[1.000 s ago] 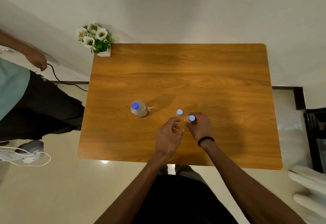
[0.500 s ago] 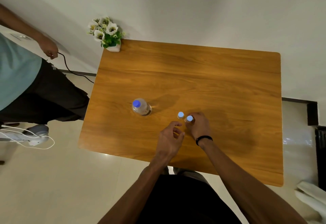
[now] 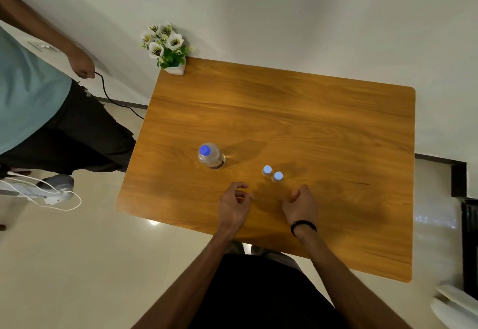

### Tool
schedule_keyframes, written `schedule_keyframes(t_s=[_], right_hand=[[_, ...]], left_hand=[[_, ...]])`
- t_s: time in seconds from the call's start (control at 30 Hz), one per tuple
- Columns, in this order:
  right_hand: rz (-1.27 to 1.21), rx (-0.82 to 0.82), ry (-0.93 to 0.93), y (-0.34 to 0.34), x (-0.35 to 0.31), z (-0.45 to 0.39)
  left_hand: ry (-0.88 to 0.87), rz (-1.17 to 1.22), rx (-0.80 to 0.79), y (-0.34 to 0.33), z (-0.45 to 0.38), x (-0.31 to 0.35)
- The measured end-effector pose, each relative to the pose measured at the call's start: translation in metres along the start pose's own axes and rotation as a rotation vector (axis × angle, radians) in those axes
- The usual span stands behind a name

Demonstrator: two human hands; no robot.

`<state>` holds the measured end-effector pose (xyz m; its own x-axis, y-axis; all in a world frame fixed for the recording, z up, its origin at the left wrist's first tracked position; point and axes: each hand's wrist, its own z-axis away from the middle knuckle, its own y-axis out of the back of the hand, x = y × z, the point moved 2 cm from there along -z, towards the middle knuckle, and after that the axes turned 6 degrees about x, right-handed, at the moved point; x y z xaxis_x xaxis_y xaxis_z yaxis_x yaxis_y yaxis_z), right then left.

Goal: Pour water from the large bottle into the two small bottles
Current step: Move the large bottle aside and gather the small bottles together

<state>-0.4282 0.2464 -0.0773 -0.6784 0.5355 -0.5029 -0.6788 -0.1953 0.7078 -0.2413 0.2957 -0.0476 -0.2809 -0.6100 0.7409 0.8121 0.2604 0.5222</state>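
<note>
On the tabletop [image 3: 323,126] stand the capped large bottle [image 3: 210,156] and two capped small bottles [image 3: 273,173], touching each other. Left hand [image 3: 234,205] and right hand [image 3: 301,205] hover nearby, each grip loosely curled, holding nothing. Risk: uncapping one small bottle could topple its light, close-set neighbour.

Both forearms are reaching forward over the near edge of the table [image 3: 336,126]. The left hand [image 3: 234,205] is hovering with fingers loosely curled, holding nothing. The right hand [image 3: 301,205] is hovering beside it, fingers curled loosely inward and empty, a dark band [image 3: 303,226] circling its wrist.
</note>
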Motion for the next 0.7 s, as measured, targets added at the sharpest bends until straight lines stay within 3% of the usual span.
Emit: schedule_keyframes(t_s=[0.1, 0.2, 0.4, 0.5, 0.7], right_hand=[[-0.01, -0.233, -0.043, -0.006, 0.004, 0.029], [-0.035, -0.46, 0.08, -0.025, -0.028, 0.054], [-0.076, -0.255, 0.4, -0.057, -0.138, 0.047], [0.012, -0.251, 0.434, -0.073, -0.173, 0.031], [-0.038, -0.243, 0.497, -0.104, -0.188, 0.023]], left_hand=[[0.077, 0.055, 0.118, 0.02, -0.007, -0.009], [0.133, 0.112, 0.198, 0.04, -0.019, -0.012], [0.078, 0.04, 0.255, 0.069, -0.049, -0.009], [0.019, -0.012, 0.204, 0.081, -0.059, -0.011], [-0.05, -0.019, 0.1, 0.108, -0.095, -0.01]])
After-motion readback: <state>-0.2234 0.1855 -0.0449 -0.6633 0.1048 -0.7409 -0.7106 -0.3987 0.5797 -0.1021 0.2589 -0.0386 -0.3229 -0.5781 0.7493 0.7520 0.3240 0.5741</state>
